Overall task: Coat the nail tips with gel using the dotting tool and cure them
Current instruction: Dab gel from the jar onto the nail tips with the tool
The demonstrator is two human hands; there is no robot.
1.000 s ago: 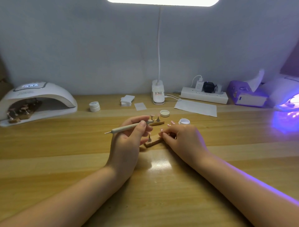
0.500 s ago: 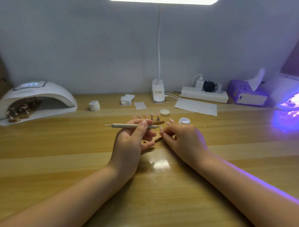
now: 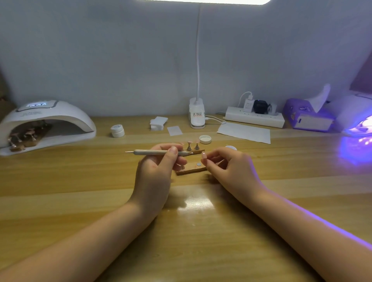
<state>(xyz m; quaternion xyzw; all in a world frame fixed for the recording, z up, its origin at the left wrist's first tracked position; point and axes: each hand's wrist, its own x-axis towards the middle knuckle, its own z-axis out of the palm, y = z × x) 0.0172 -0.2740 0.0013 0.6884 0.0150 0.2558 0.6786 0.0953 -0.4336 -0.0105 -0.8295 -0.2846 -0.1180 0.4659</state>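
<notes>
We see a pale grey wall point(image 3: 100, 50) filling the upper half of the frame. Below it we see a wooden table point(image 3: 60, 191) with lengthwise grain spanning the lower half. A bright light panel point(image 3: 201, 1) runs along the top edge. Purple light tints the table at the right edge.

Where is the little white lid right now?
In the head view, the white lid lies open side up on the table, just beyond the hands, between the lamp base and the paper sheet.
</notes>
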